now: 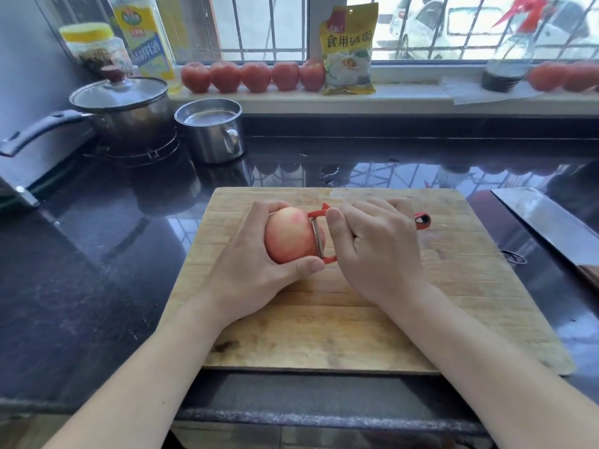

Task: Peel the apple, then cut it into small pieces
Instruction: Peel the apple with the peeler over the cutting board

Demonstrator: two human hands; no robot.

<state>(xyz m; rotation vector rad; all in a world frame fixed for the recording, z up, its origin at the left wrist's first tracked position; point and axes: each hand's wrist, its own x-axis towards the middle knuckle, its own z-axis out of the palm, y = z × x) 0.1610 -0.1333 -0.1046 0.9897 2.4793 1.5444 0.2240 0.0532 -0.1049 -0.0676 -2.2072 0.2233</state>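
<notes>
A pink-red apple (290,236) is held over the wooden cutting board (356,319), with its skin whole on the side I see. My left hand (252,267) wraps around it from the left, thumb under its front. My right hand (379,247) grips a red Y-shaped peeler (319,234). The peeler's metal blade lies against the apple's right side. Its red handle end (423,220) sticks out past my right hand.
A cleaver (547,225) lies on the dark counter right of the board. At the back left stand a lidded pot (123,108) and a steel mug (212,131). Tomatoes (252,76), a yellow packet (350,50) and bottles line the windowsill.
</notes>
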